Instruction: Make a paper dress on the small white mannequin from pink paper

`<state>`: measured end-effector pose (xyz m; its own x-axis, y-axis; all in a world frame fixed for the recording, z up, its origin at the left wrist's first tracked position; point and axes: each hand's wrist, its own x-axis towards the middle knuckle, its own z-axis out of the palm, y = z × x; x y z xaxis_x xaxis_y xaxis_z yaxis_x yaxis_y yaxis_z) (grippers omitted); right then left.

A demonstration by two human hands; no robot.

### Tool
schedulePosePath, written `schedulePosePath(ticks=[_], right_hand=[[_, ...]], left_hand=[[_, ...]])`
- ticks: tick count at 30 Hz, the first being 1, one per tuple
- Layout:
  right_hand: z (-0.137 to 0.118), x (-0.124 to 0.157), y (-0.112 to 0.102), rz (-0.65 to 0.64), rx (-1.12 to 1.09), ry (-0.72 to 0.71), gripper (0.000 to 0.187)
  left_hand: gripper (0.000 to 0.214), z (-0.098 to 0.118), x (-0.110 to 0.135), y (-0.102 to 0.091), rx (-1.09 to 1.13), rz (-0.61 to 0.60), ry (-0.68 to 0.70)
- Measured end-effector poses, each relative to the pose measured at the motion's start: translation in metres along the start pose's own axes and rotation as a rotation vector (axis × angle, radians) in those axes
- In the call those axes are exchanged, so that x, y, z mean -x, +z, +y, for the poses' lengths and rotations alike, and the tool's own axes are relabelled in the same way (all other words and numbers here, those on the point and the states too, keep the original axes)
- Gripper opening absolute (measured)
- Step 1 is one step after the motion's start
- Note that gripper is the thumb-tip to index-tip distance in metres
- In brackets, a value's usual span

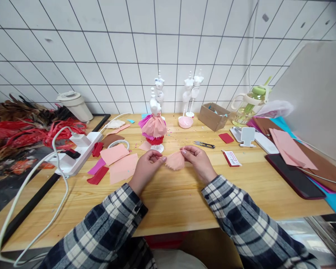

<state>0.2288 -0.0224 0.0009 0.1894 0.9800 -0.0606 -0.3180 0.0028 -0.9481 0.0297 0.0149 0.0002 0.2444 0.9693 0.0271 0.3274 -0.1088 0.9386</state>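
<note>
A small gathered piece of peach crepe paper with a fringed lower edge hangs between my two hands. My right hand pinches its upper right corner between thumb and fingers. At its left edge is my left hand, thumb and fingers pressed together on the paper's side. Just beyond them stands a white mini dress form, dressed in a layered crepe paper skirt of peach, magenta and red. Cut peach paper sheets lie left of my left hand. Thread snips rest beyond my right hand.
Bare dress forms, a pink bowl and a cardboard box line the back. At left are a power strip with cables and a cup. A phone, paper sheets and a bottle occupy the right.
</note>
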Motion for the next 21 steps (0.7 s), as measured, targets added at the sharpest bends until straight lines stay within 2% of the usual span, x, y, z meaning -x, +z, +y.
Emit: schedulePosePath(ticks=[2, 4, 8, 14, 17, 21], right_hand=[[-0.002, -0.001, -0.003, 0.004, 0.057, -0.045, 0.032], [-0.004, -0.002, -0.004, -0.005, 0.1, -0.079, 0.029], [-0.005, -0.002, -0.005, -0.039, 0.135, -0.112, 0.024], [-0.01, -0.003, -0.005, -0.102, 0.192, -0.191, 0.02], [-0.034, -0.007, -0.004, -0.127, 0.24, -0.298, 0.018], [-0.084, -0.017, 0.004, -0.191, 0.33, -0.443, 0.018]], left_hand=[[0.038, -0.007, -0.008, -0.012, -0.237, 0.142, 0.027], [0.045, -0.015, -0.019, -0.02, -0.404, 0.205, 0.031], [0.063, -0.021, -0.042, -0.017, -0.514, 0.226, 0.011], [0.037, -0.023, -0.06, -0.007, -0.579, 0.186, -0.031], [0.036, -0.025, -0.06, -0.009, -0.652, 0.181, 0.021], [0.033, -0.024, -0.051, -0.006, -0.76, 0.129, 0.167]])
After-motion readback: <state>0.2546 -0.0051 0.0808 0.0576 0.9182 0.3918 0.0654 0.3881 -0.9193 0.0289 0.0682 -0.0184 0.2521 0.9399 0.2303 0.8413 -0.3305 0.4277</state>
